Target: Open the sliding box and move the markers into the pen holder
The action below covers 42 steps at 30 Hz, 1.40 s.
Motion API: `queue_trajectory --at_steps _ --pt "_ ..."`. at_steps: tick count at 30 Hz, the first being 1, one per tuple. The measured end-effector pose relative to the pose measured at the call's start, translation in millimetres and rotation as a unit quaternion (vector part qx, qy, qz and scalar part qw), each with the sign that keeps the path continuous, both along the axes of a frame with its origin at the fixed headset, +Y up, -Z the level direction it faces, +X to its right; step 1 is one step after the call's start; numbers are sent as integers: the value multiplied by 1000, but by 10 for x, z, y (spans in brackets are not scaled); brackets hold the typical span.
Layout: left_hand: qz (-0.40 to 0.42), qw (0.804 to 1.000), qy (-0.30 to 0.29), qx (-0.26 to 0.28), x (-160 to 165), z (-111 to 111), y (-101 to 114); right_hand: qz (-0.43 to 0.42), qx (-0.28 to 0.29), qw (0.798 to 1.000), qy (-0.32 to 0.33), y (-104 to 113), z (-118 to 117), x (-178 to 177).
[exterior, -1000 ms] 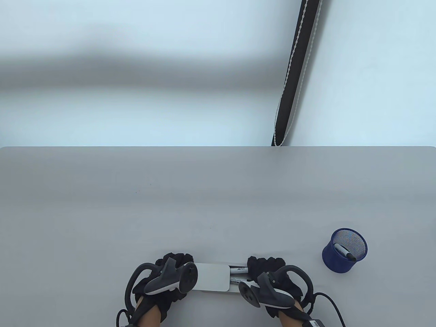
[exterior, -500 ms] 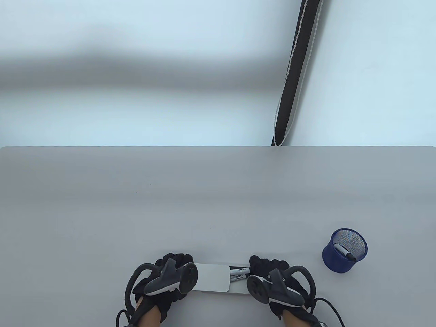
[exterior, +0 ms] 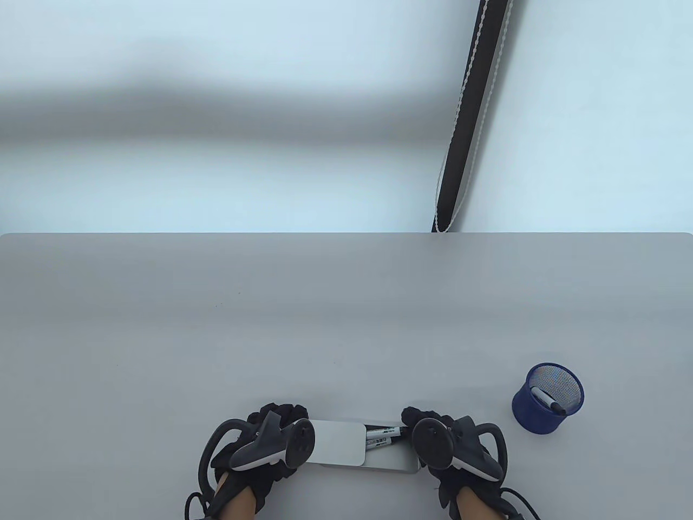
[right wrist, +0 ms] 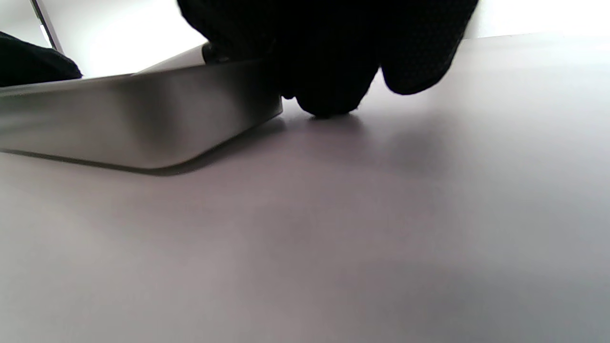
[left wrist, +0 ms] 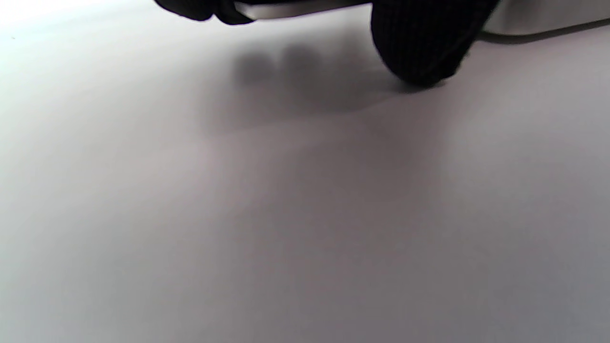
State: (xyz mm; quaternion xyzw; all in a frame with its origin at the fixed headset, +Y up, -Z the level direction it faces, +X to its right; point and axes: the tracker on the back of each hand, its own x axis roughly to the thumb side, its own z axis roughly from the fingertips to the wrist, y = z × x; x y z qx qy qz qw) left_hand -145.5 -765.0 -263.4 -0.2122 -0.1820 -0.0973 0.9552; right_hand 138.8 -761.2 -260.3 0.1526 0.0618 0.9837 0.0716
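Note:
A silver sliding box (exterior: 338, 441) lies near the table's front edge. My left hand (exterior: 279, 414) grips its left end over the lid, seen as dark fingers (left wrist: 419, 43) in the left wrist view. At the box's right end, my right hand (exterior: 427, 420) grips the pulled-out tray (right wrist: 133, 119), its fingertips (right wrist: 329, 62) down on the table. Two black markers (exterior: 385, 435) show in the open gap between lid and right hand. A blue mesh pen holder (exterior: 533, 420) stands to the right, with one black marker (exterior: 549, 401) leaning inside.
The grey table (exterior: 346, 325) stretches away behind the box. Beyond its far edge a black post with a beaded cord (exterior: 465, 119) rises. A cable (exterior: 528, 487) trails from my right wrist at the bottom edge.
My right hand has moved right with the tray, widening the gap and showing more of the two markers. My left hand and the lid have stayed put.

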Motion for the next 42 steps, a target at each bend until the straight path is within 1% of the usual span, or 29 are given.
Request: queue_trajectory --at_steps 4,12,25,35,42 --pt "-1 1000 0 1 3 1 0 -12 -16 1000 -9 12 -17 59" --pt "-1 1000 0 1 4 2 -1 -37 -28 999 -27 51 -45 162" --pt "4 1000 2 -4 2 2 -2 -114 -7 992 -59 266 -33 346" --pt "4 1000 2 -4 0 -1 -4 -176 45 981 -66 541 35 451" --pt "4 1000 2 -4 0 -1 -4 -206 108 969 -81 740 126 510"
